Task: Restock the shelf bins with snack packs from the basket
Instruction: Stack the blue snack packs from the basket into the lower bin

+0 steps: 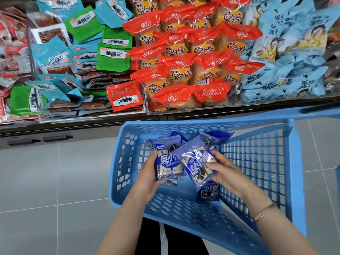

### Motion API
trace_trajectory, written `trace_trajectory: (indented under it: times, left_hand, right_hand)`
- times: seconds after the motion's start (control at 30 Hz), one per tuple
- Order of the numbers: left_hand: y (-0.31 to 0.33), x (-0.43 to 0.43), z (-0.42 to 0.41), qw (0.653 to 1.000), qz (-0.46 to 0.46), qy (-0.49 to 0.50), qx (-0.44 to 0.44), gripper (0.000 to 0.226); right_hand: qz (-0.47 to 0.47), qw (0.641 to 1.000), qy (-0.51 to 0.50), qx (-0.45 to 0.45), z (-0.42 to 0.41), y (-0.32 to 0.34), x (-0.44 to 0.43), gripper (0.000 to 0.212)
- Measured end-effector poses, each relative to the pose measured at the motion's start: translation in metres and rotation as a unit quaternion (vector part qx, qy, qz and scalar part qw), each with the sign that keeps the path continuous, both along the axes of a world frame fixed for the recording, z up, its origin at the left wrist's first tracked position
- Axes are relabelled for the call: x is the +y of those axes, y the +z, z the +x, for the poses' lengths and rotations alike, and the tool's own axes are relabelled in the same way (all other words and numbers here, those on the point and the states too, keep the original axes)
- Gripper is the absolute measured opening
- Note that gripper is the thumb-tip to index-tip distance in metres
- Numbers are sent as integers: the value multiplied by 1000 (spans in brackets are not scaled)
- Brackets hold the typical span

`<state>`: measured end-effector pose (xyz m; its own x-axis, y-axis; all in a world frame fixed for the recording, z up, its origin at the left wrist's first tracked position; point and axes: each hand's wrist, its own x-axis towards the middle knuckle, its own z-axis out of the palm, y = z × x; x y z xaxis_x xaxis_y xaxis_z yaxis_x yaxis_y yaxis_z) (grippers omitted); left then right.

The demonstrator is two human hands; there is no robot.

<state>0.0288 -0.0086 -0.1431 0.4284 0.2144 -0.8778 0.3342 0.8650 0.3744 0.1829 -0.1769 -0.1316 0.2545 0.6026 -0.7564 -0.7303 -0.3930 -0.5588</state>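
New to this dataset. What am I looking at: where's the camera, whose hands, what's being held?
There is no robot here. One wide-angle camera sits on a person's head and looks down at their bare hands. The left hand holds a blue snack pack. The right hand holds a second blue pack, tilted and overlapping the first. Both are above a blue plastic basket, where further blue packs lie. Beyond it, the shelf bins hold red-orange packs, pale blue packs, and green and teal sachets. Underneath is a grey tiled floor.
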Motion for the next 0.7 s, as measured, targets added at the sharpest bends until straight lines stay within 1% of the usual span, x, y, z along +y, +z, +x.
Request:
trace_trajectory:
  times: [0.07, 0.1, 0.17, 0.2, 0.23, 0.3, 0.33, 0.37, 0.4, 0.43, 0.47, 0.53, 0.6, 0.63, 0.7]
  left_hand:
    - [0, 0, 1, 1000, 4, -9, -2, 33]
    - [0, -2, 1, 1000, 6, -19, -8, 33]
    - [1, -4, 1, 999, 18, -43, -9, 33]
    - [3, -4, 0, 998, 24, -52, 0, 32]
    - [3, -4, -2, 997, 29, -67, 6, 35]
    - [3, -2, -5, 993, 37, -109, 2, 51]
    - [5, -2, -6, 990, 39, -138, -2, 56]
    - [5, -2, -8, 984, 47, -173, -7, 55]
    - [9, -4, -7, 976, 59, -208, -15, 46]
    - [11, -6, -7, 965, 68, -251, -31, 33]
    - [15, -8, -4, 953, 76, -290, -47, 26]
    - [13, -15, 0, 931, 111, -343, -58, 38]
    - [12, -19, 3, 935, 123, -332, -37, 46]
    - [10, -18, 0, 940, 126, -316, -24, 47]
    - [3, -12, -10, 951, 128, -281, 3, 47]
  right_hand:
    - [-1, 999, 47, 3, -3, 3, 4, 43]
    - [-8, 997, 73, -13, -5, 4, 6, 47]
    - [-30, 985, 151, -77, -5, 9, 12, 52]
    - [-41, 971, 204, -120, -2, 14, 15, 52]
    - [-46, 949, 262, -166, 3, 19, 18, 51]
    - [-41, 896, 367, -248, 12, 28, 25, 51]
    - [-40, 874, 399, -274, 15, 30, 28, 52]
    - [-36, 862, 416, -288, 16, 31, 31, 54]
    - [-28, 858, 421, -292, 16, 31, 35, 55]
    - [-16, 862, 414, -292, 13, 31, 39, 56]
    - [-5, 871, 395, -293, 9, 30, 44, 55]
    - [5, 892, 325, -315, -3, 25, 51, 50]
    - [1, 908, 249, -336, -16, 14, 52, 44]
    - [-2, 921, 206, -331, -22, 8, 51, 41]
    - [-20, 950, 87, -299, -29, -8, 43, 33]
